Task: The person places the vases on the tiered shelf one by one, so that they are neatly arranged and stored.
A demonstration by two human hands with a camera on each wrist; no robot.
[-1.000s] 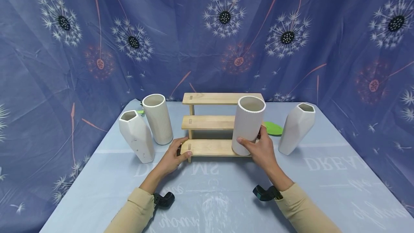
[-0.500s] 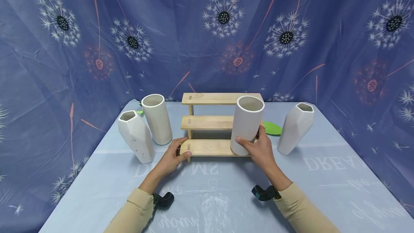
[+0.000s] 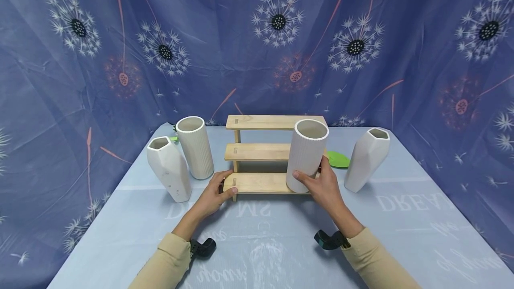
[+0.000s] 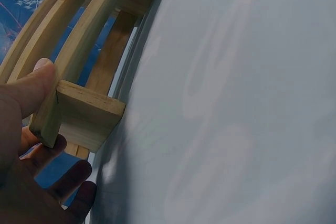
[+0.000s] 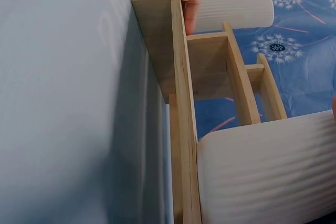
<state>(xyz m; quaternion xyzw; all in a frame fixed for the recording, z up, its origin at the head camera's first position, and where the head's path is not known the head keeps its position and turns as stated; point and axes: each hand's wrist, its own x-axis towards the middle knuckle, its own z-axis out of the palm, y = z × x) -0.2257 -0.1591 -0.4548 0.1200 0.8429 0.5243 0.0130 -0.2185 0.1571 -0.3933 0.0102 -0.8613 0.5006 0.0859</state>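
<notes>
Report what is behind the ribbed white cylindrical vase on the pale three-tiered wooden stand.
In the head view, the middle shelf and top shelf run behind the vase; stretches it covers cannot be seen.

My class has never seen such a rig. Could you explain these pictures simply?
No robot, just a person's left hand and right hand. The wide view comes from the head, the close ones from a black camera on each wrist. The left hand grips one end of a three-tiered pale wooden shelf; the right hand holds a ribbed white cylindrical vase on the lowest tier. On the light blue cloth are another ribbed white vase, two faceted white vases and a green oval.
</notes>
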